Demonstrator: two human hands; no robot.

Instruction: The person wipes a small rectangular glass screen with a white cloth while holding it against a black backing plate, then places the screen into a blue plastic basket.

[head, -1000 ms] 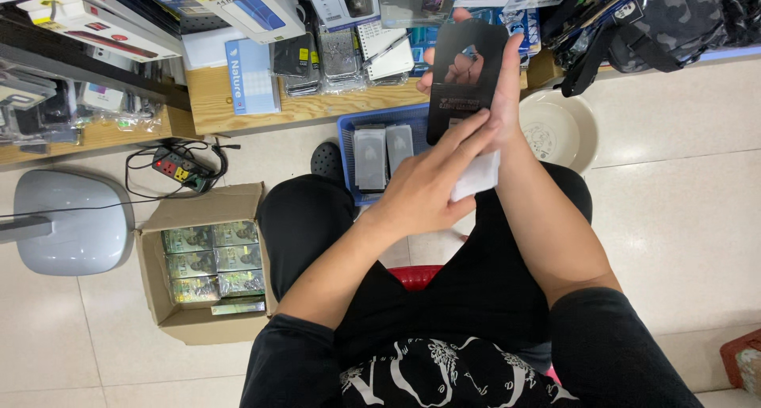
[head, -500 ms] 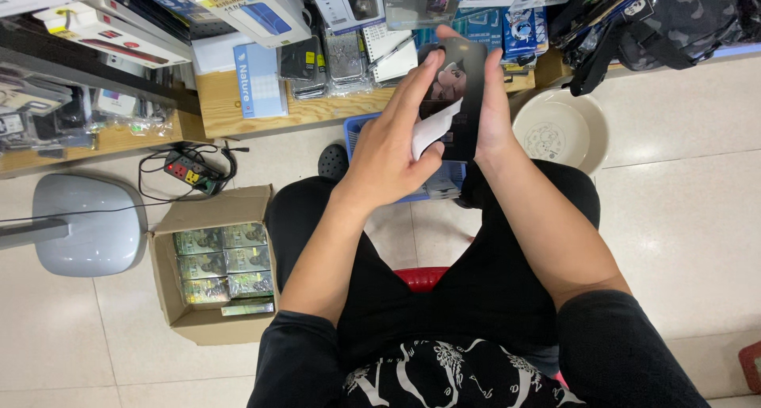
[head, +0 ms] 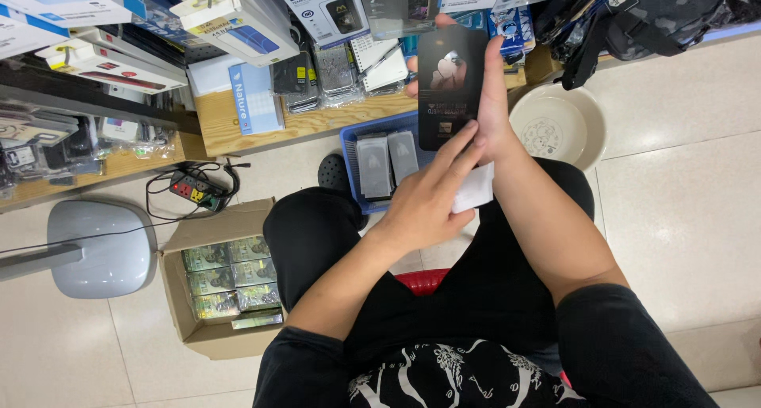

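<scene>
Right hand (head: 493,111) gripping flat black package (head: 450,83) upright above blue basket (head: 353,150), fingers closed round its edges, left hand (head: 428,198) fingertips pressed together, pinching white sheet (head: 474,188) at package's lower edge

White sheet (head: 476,187) mostly behind hands.

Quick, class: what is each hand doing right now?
Left hand: pinching a white piece under the black packet.
Right hand: closed on the black packet, holding it upright.

Tiled floor (head: 690,218) bears cardboard box (head: 208,338); power strip (head: 196,191); basin (head: 555,126).
</scene>
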